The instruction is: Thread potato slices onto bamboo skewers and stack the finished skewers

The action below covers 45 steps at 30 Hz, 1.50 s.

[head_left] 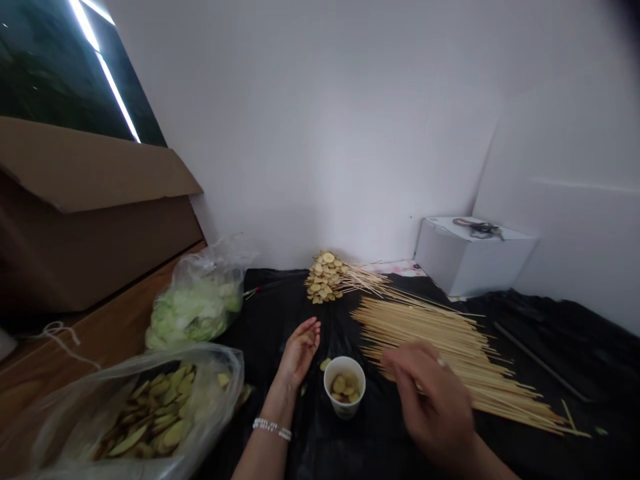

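My left hand rests on the black sheet, palm up, fingers loosely curled and holding nothing, just left of a small white paper cup with potato slices in it. My right hand, blurred by motion, hovers over the near end of a wide pile of bamboo skewers; its fingers point left and look bent, and a grip cannot be made out. One loose slice lies beside the cup. Skewers threaded with potato slices are stacked at the back near the wall.
A clear bag of potato slices sits at the front left, with a bag of green leaves behind it. A brown cardboard box stands on the wooden ledge at left. A white box sits at the back right.
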Available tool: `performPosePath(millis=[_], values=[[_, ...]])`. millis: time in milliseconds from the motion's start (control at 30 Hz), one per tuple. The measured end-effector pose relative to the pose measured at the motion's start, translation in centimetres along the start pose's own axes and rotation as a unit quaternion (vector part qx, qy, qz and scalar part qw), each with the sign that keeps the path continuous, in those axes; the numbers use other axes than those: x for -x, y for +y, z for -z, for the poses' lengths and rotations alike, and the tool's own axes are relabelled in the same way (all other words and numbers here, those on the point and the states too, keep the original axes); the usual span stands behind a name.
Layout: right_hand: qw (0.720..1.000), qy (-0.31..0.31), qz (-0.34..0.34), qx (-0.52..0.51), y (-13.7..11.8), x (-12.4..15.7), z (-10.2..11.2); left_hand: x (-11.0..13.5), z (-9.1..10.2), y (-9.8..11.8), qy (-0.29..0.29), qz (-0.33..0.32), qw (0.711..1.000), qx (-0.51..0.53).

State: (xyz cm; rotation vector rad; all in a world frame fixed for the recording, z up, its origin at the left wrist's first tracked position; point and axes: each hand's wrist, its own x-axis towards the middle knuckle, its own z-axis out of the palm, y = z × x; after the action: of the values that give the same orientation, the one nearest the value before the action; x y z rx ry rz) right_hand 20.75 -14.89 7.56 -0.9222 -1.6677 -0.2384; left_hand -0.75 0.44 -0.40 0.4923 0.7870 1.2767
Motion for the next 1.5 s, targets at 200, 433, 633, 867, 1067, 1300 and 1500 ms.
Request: performPosePath(millis=[200, 433, 633, 867, 1067, 1300, 1500], values=[[0.985, -0.081, -0.144, 0.053, 4.9, 4.5, -2.7, 0.1, -0.5, -0.6, -0.037, 0.004, 0.999, -0.012], [0.974, -0.104, -0.159, 0.123, 8.8, 7.2, 1.0, 0.4, -1.1, -1.1, -0.062, -0.009, 0.995, -0.076], [0.953, -0.181, -0.191, 0.152, 13.9, 4.2, 3.0, 0.1, -1.0, -1.1, -0.067, 0.001, 0.993, -0.094], [0.911, -0.319, -0.189, 0.178, 16.9, 0.6, -0.4, 0.2, -1.1, -1.2, -0.048, 0.019, 0.991, -0.122], [0.898, -0.349, -0.177, 0.203, 18.2, 0.5, -4.2, 1.0, -1.7, -1.0, -0.015, 0.024, 0.99, -0.135], [0.884, -0.374, -0.144, 0.24, 18.7, 1.2, -6.3, 1.1, -1.4, -1.0, 0.004, 0.033, 0.991, -0.128], [0.863, -0.398, -0.054, 0.307, 18.2, 1.6, -6.3, 1.1, -1.2, -1.0, 0.003, 0.041, 0.991, -0.13]])
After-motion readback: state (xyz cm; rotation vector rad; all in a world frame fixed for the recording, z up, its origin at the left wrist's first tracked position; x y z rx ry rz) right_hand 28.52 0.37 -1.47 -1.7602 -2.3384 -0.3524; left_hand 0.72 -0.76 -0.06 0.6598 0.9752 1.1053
